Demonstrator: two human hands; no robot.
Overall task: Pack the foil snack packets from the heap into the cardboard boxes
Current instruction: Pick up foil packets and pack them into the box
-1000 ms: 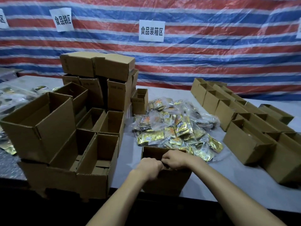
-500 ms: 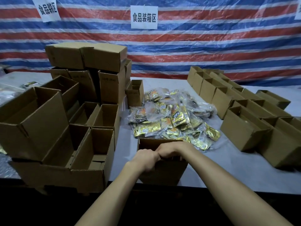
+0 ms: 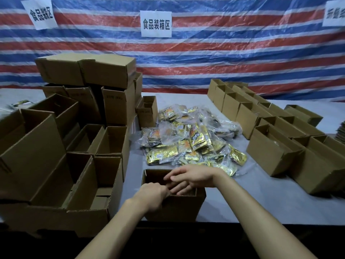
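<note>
The open box (image 3: 183, 208) stands at the near edge of the tabletop (image 3: 242, 199), straight in front of the person. The left hand (image 3: 154, 196) grips its near rim at the left corner, fingers curled over the cardboard, and appears to be steadying it. The right hand (image 3: 192, 177) hangs over the box mouth, holding nothing, its fingers straight and pointing left across the opening. The inside of the box is too dark to show whether anything is packed there.

The heap (image 3: 186, 146) lies directly beyond the box, its near edge just beside the far rim. The packets (image 3: 198, 139) in it lie at all angles, some inside clear plastic, so no single long axis serves for the whole heap. Each pick has to be read on its own.

The right hand is plainly the nearer one: its wrist sits over the box's far right corner, next to the nearest gold packets. A short reach forward and slightly right would probably land on them, while the left hand would have to let go of the rim and cross the opening.

Empty boxes are stacked at the left (image 3: 56, 165), and a row of them runs along the right (image 3: 276, 146), well apart from both hands.
</note>
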